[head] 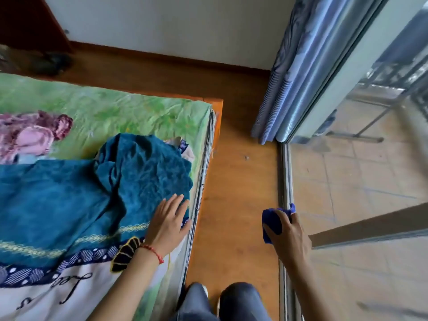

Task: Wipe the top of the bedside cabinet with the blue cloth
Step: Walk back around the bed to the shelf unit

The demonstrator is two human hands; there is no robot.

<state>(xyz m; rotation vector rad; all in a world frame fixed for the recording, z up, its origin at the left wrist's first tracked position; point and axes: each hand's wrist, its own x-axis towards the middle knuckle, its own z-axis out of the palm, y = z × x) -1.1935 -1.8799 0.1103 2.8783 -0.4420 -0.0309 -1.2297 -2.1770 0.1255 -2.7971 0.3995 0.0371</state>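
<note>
- Head view: your right hand has its fingers curled round the bunched blue cloth, above the wooden floor.
- Your left hand lies flat, fingers straight, on the teal blanket at the bed's edge.

The cloth was mostly hidden inside the right hand, only bunched folds showing. The left hand covered part of the blanket, which the left edge cut off. A dark shape by the far wall was too blurred to identify. The legs ran off the bottom edge.
</note>
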